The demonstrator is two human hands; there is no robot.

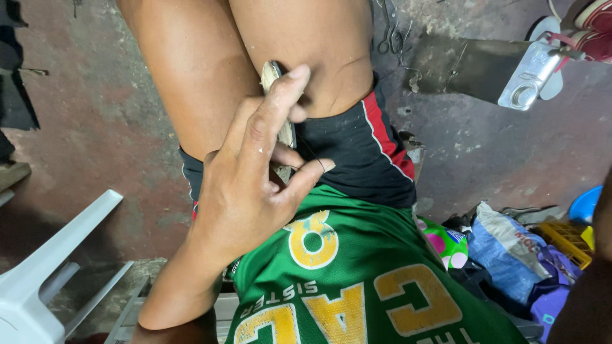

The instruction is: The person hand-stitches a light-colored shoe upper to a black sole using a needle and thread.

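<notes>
White plastic chair (44, 267) at far left on stained concrete floor (95, 127). Left hand (248, 185) mid-frame over lap, fingers curled around thin flat pale object (275, 95) wedged between thighs, index stretched along it, thumb beside it. Silver can (529, 79) lies upper right. Bags (503, 248) lower right. Right hand: only dark edge at right border, fingers not discernible.

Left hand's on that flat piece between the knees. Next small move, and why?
Probably draw the thread taut with the left hand. It already pinches the dark strand at the fingertips while the index finger lies along the flat piece clamped between the knees. Right hand isn't visible.
</notes>
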